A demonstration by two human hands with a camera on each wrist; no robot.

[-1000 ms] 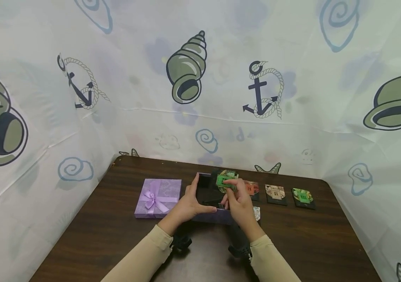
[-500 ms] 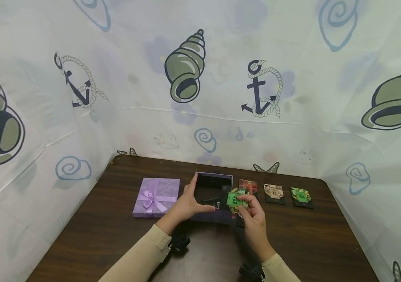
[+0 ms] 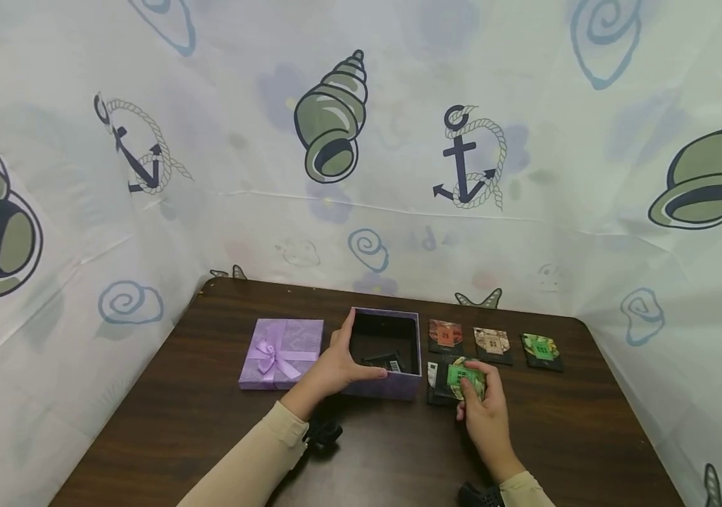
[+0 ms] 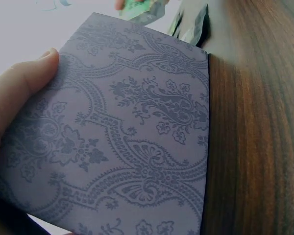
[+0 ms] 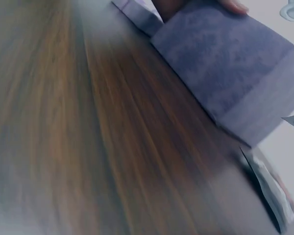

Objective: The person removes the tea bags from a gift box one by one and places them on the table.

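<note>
A purple patterned box [image 3: 399, 386] stands uncovered, its dark inside holding a black packet with a barcode [image 3: 392, 363]. My left hand [image 3: 333, 366] grips its left side and front corner, the thumb lying against the front wall, as the left wrist view also shows on the patterned face [image 4: 132, 122]. To the right of the box, my right hand [image 3: 486, 408] pinches a small flat black packet with a green label [image 3: 464, 377]. This packet hangs over another packet [image 3: 432, 373] on the table, mostly covering it. The right wrist view leaves the held packet almost wholly out of sight.
A lilac lid with a ribbon bow [image 3: 281, 353] lies left of the box. Behind the right hand are a red-labelled packet [image 3: 446, 336], a beige-labelled one [image 3: 492, 344] and a green-labelled one [image 3: 542, 351], in a row on the dark wooden table [image 3: 164, 394].
My right hand has carried the green-labelled packet out from over the box, rightward and down toward the packet on the table. The left hand has stayed on the box.
</note>
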